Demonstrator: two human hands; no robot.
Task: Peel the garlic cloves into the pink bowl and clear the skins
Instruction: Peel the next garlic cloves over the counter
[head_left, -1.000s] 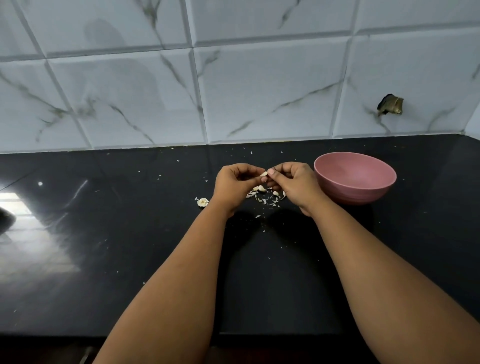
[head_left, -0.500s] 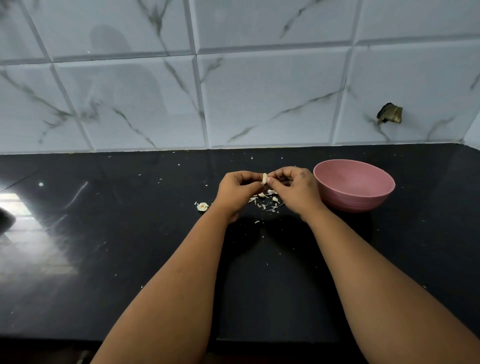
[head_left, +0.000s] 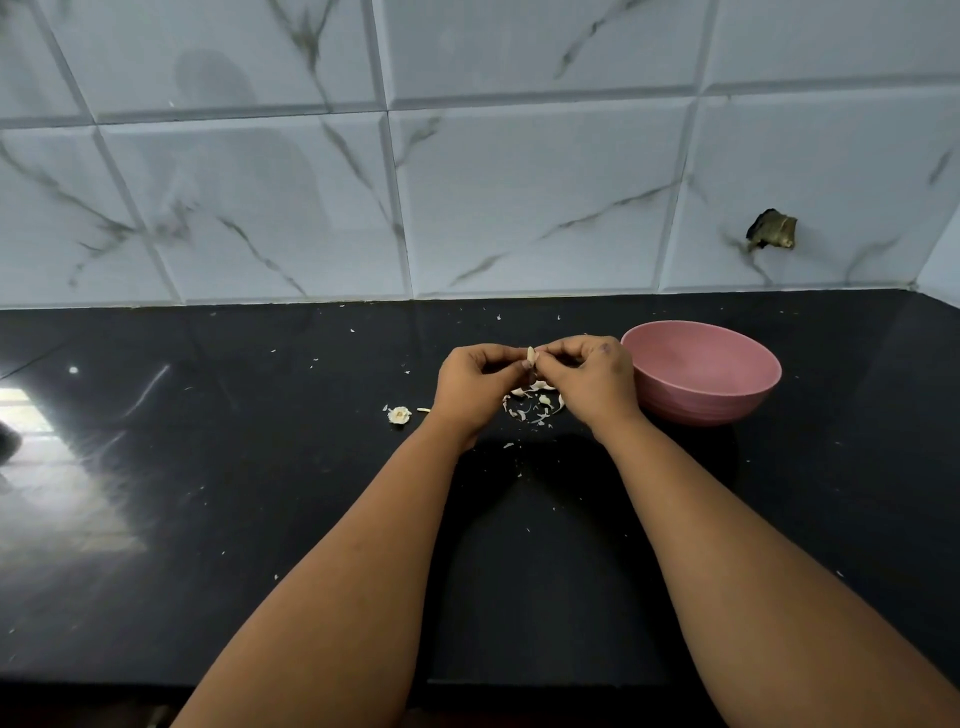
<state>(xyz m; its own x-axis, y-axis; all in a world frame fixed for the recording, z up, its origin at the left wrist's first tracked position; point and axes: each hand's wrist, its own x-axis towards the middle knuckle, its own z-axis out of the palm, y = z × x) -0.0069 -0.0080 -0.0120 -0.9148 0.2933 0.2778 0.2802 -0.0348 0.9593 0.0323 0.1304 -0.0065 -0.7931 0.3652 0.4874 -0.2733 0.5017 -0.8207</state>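
Two arms come in from the near edge, one on the left and one on the right. Both are bare from the near edge up to the wrists. No sleeve shows on either arm. The left hand (head_left: 475, 384) and the right hand (head_left: 592, 382) are bare too. The right hand has a small dark smudge on its back, near the knuckles.

Pink bowl (head_left: 701, 374) beside right hand (head_left: 592, 384).

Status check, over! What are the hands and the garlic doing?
Both hands, left hand and right hand, pinch one garlic clove. Skins piled underneath. Pink bowl beside right hand, nothing blocking.
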